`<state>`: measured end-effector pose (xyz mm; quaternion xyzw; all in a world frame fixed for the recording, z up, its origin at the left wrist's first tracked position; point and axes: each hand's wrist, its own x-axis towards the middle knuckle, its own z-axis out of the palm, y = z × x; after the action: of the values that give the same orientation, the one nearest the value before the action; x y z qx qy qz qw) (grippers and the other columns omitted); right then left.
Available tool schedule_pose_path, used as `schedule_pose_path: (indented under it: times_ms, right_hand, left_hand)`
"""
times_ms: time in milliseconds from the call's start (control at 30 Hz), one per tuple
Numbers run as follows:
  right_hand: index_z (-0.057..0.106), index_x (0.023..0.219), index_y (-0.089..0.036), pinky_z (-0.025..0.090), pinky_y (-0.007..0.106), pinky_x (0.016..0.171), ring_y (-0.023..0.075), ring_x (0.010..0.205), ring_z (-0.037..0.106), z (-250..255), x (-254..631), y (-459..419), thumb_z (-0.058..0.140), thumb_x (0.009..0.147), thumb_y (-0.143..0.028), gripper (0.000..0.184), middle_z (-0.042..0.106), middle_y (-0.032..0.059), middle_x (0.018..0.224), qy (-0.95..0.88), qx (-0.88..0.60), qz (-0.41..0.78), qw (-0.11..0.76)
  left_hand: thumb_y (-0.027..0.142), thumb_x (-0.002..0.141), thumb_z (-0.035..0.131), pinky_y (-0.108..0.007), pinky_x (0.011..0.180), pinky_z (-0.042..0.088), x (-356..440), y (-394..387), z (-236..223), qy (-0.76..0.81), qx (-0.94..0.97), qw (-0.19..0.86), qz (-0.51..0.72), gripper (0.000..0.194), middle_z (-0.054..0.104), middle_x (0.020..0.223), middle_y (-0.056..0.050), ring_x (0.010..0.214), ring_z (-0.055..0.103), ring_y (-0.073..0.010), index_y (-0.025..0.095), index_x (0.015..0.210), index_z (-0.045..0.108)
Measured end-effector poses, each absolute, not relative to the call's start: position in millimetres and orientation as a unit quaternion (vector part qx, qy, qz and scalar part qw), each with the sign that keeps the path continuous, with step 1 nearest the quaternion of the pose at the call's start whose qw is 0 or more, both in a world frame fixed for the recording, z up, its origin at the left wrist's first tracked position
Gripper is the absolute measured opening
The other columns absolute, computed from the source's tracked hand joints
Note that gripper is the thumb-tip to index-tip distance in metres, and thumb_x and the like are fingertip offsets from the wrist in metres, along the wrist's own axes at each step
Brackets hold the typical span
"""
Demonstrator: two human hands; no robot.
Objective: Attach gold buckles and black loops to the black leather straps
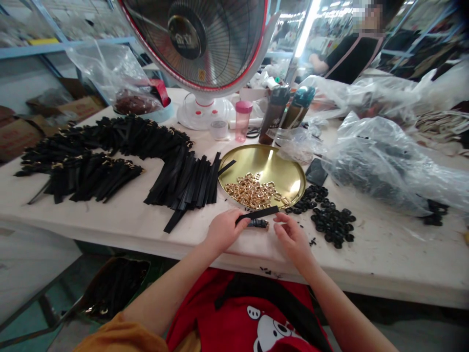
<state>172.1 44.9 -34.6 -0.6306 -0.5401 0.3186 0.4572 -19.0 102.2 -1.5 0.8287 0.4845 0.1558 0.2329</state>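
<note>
My left hand [227, 229] is closed on a flat black strap [262, 212], which it holds level at the near rim of a round gold tray [293, 168]. Just right of the strap's free end is my right hand [292, 237], fingers bent and apart, with nothing visible in them. Below the strap lies a dark, short bundle or rod with a gold-coloured end [259, 223]; its kind is unclear. A heap of small gold buckles [252, 191] lies in the tray. Black ring-like pieces [333, 222] are piled to the right of my right hand.
Loose black straps [186, 181] lie left of the tray, with buckled straps [110, 139] beyond. A fan [205, 105], a pink bottle [243, 122] and dark bottles [273, 115] stand behind. Plastic bags [388, 161] cover the right side. Another person [351, 56] is at the back right.
</note>
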Motion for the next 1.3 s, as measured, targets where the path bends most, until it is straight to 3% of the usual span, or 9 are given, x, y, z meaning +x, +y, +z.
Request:
schedule_pose_path:
  times_ms: [133, 200, 300, 400, 633, 967, 1167, 1300]
  right_hand:
    - [0.052, 0.085, -0.019, 0.039, 0.024, 0.05, 0.0101, 0.051, 0.045, -18.4, 174.2, 21.6, 0.051, 0.079, -0.042, 0.023, 0.052, -0.0027, 0.063, -0.43, -0.604, 0.447, 0.499]
    - [0.049, 0.07, -0.019, 0.035, 0.023, 0.048, 0.0089, 0.047, 0.041, -12.6, 172.5, 11.5, 0.055, 0.076, -0.041, 0.023, 0.048, -0.0048, 0.055, -0.398, -0.601, 0.496, 0.484]
    - [0.046, 0.062, -0.02, 0.032, 0.022, 0.047, 0.0085, 0.045, 0.038, -6.4, 169.8, -1.3, 0.052, 0.077, -0.041, 0.027, 0.045, -0.0059, 0.05, -0.349, -0.584, 0.568, 0.462]
    - [0.043, 0.056, -0.02, 0.033, 0.023, 0.048, 0.0097, 0.046, 0.038, 1.6, 170.5, -11.5, 0.041, 0.082, -0.042, 0.034, 0.044, -0.0047, 0.048, -0.354, -0.597, 0.574, 0.434]
    - [0.043, 0.05, -0.021, 0.037, 0.026, 0.054, 0.0128, 0.048, 0.042, 8.8, 183.4, -22.7, 0.03, 0.087, -0.037, 0.042, 0.045, -0.0025, 0.047, -0.421, -0.639, 0.515, 0.386]
    - [0.04, 0.054, -0.021, 0.033, 0.024, 0.047, 0.0111, 0.045, 0.037, -5.2, 186.8, -26.7, 0.033, 0.086, -0.045, 0.04, 0.039, -0.0049, 0.047, -0.42, -0.631, 0.528, 0.383]
    - [0.055, 0.077, -0.019, 0.037, 0.026, 0.056, 0.0149, 0.06, 0.048, -13.1, 248.4, -25.1, 0.036, 0.086, -0.042, 0.03, 0.051, -0.0009, 0.061, -0.49, -0.737, 0.288, 0.366]
    - [0.056, 0.084, -0.018, 0.04, 0.03, 0.061, 0.0172, 0.064, 0.051, -17.5, 296.7, -21.3, 0.045, 0.082, -0.037, 0.022, 0.058, 0.0035, 0.073, -0.476, -0.812, 0.12, 0.316]
  left_hand:
    - [0.038, 0.082, 0.043, -0.026, 0.063, 0.037, -23.4, 74.6, 16.9, 0.457, 0.818, 0.324, 0.133, 0.026, 0.06, 0.076, -0.003, 0.073, 0.054, -0.0168, 0.018, 0.076, 0.058]
    - [0.035, 0.08, 0.043, -0.024, 0.056, 0.036, -20.6, 59.3, 23.1, 0.442, 0.759, 0.471, 0.084, 0.023, 0.057, 0.066, -0.001, 0.061, 0.052, -0.0135, 0.017, 0.075, 0.056]
    - [0.03, 0.079, 0.041, -0.019, 0.044, 0.032, -12.3, 40.4, 28.6, 0.383, 0.566, 0.73, 0.012, 0.02, 0.053, 0.057, 0.003, 0.042, 0.044, -0.0076, 0.016, 0.087, 0.052]
    - [0.031, 0.076, 0.046, -0.017, 0.038, 0.028, -3.8, 29.4, 29.8, 0.337, 0.415, 0.845, 0.018, 0.027, 0.052, 0.053, 0.004, 0.036, 0.039, -0.0052, 0.014, 0.096, 0.052]
    - [0.027, 0.075, 0.051, -0.015, 0.037, 0.028, 4.3, 23.1, 25.2, 0.331, 0.344, 0.878, 0.045, 0.027, 0.055, 0.052, 0.002, 0.034, 0.04, -0.0032, 0.01, 0.096, 0.055]
    - [0.032, 0.077, 0.049, -0.016, 0.044, 0.036, 21.4, 29.8, 21.1, 0.369, 0.378, 0.849, 0.0, 0.023, 0.056, 0.062, 0.002, 0.043, 0.049, -0.0049, 0.013, 0.09, 0.05]
    - [0.039, 0.082, 0.042, -0.016, 0.039, 0.021, 25.5, 45.2, 18.6, 0.397, 0.5, 0.769, -0.018, 0.024, 0.048, 0.058, 0.007, 0.038, 0.035, -0.0022, 0.016, 0.085, 0.048]
    - [0.04, 0.082, 0.04, -0.016, 0.04, 0.021, 28.6, 48.7, 11.6, 0.401, 0.511, 0.76, -0.012, 0.025, 0.045, 0.056, 0.007, 0.039, 0.033, -0.0027, 0.016, 0.081, 0.045]
